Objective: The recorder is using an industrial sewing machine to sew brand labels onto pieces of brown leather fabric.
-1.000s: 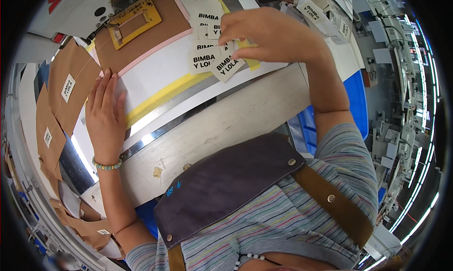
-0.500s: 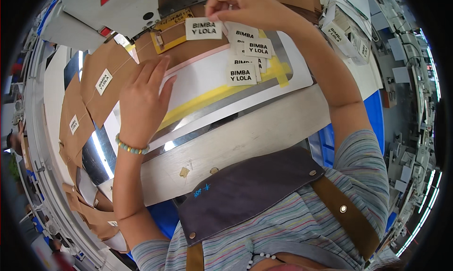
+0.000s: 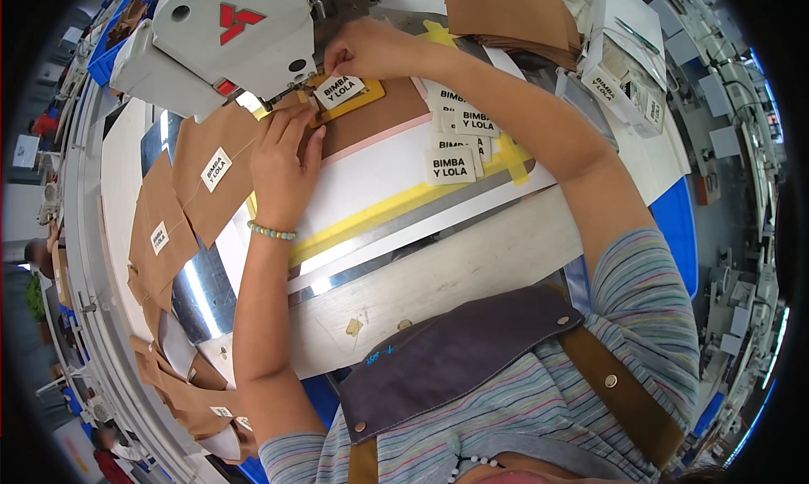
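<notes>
Head: white rectangular black-printed label (image 3: 343, 90)

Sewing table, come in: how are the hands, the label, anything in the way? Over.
Right hand pinching white label over yellow frame. Left hand beside frame, contact unclear. Sewing machine head close by, possibly a tight squeeze.
</notes>
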{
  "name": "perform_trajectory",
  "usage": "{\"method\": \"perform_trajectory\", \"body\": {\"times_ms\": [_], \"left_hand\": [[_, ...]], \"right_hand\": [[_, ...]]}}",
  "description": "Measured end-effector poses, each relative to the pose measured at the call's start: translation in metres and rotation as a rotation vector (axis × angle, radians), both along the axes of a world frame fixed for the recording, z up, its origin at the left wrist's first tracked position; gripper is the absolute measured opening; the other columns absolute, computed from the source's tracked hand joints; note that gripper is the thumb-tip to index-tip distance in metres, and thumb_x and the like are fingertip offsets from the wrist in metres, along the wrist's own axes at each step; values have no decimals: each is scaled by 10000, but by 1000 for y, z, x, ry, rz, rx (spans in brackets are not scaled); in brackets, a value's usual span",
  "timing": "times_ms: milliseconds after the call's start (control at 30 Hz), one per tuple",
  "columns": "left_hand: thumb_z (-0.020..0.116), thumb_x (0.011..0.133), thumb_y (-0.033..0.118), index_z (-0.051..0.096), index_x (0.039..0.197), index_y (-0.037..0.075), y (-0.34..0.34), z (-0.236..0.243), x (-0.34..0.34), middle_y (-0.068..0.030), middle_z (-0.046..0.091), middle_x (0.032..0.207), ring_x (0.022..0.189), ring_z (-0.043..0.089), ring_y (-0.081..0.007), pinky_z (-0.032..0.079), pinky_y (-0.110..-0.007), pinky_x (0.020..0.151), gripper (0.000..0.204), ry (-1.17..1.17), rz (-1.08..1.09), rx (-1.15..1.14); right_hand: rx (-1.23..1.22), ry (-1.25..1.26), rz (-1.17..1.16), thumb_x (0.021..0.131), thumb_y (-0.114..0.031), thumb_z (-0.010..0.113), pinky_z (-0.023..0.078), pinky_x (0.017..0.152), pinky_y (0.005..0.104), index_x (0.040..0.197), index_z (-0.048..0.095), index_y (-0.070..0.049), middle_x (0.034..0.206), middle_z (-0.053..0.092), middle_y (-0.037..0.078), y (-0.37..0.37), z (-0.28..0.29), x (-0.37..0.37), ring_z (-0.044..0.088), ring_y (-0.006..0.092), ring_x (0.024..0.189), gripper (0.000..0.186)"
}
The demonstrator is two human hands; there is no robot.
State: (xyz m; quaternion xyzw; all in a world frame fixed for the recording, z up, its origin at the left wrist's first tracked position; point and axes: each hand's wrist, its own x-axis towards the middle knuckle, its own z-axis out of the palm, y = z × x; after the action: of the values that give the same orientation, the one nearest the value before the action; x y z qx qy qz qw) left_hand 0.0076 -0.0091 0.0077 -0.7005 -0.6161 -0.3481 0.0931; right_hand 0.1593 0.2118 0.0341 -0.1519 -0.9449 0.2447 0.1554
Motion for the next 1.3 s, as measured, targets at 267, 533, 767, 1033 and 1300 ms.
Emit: {"method": "perform_trajectory", "body": {"times_ms": [267, 533, 767, 1033, 1300], "left_hand": [[782, 908, 79, 725, 1223, -10, 2, -4, -2, -132, 732, 1260, 1179, 648, -372, 540, -453, 1025, 332, 20, -51, -4], [743, 954, 106, 687, 1376, 29, 2, -9, -3, -112, 677, 1460, 1366, 568, -401, 469, -470, 1167, 432, 79, -90, -106], [718, 981, 128, 640, 1469, 61, 2, -12, -4, -109, 649, 1506, 1436, 512, -408, 419, -482, 1218, 498, 82, -82, -150], [712, 1003, 171, 657, 1444, 28, 2, -10, 1, -150, 661, 1463, 1440, 480, -404, 411, -483, 1212, 467, 68, -85, -160], [699, 996, 116, 641, 1457, 44, 1, -11, -3, -176, 678, 1410, 1403, 527, -418, 440, -487, 1185, 470, 37, -117, -166]], "right_hand": [[-66, 161, -149, 925, -160, 766, 607, 856, 362, 1015, 830, -58, 951, 821, 121, -20, -17, 5, 792, 248, 899, 151], [-50, 87, -72, 930, -170, 768, 604, 829, 359, 1035, 840, -77, 935, 822, 108, -10, -16, 6, 790, 233, 873, 157], [30, -28, 60, 937, -187, 758, 574, 835, 377, 1072, 838, -91, 963, 817, 105, 2, -6, 1, 770, 261, 909, 185], [-33, -51, 93, 959, -164, 733, 563, 888, 391, 1078, 836, -92, 1004, 811, 107, 6, -7, 2, 752, 283, 973, 173], [478, 33, 59, 957, -146, 707, 570, 942, 412, 1098, 820, -103, 1169, 725, 34, -19, -9, 40, 672, 265, 1135, 186]]}}
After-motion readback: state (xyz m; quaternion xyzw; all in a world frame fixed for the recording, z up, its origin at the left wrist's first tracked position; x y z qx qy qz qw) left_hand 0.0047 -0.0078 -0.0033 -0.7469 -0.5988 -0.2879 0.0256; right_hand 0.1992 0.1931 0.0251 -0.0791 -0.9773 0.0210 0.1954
